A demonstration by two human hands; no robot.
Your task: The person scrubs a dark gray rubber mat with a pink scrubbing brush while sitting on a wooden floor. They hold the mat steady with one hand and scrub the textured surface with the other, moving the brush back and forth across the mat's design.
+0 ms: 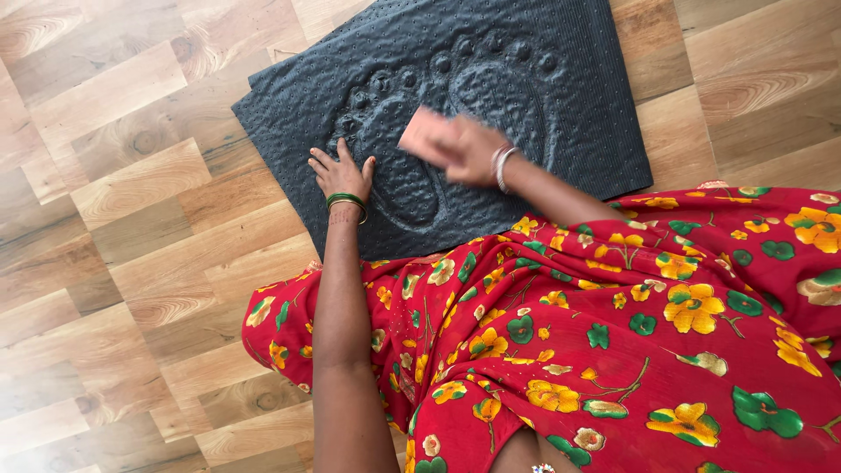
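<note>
While the left hand (340,173) lies flat-fingered on the dark mat (561,105), the blurred right hand (469,151) seemingly grips a pinkish pad (422,136).

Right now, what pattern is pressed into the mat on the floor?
Two raised footprints with toes, on the dark grey dotted mat; seen from the head camera.

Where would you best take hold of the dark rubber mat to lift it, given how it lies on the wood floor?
Probably the mat's bare corner at right: it lies flat and free on the wood floor, so pinch the edge from the right. The left hand presses flat on the near-left part, and the right hand holds a pinkish pad mid-mat, blocking those parts.
</note>
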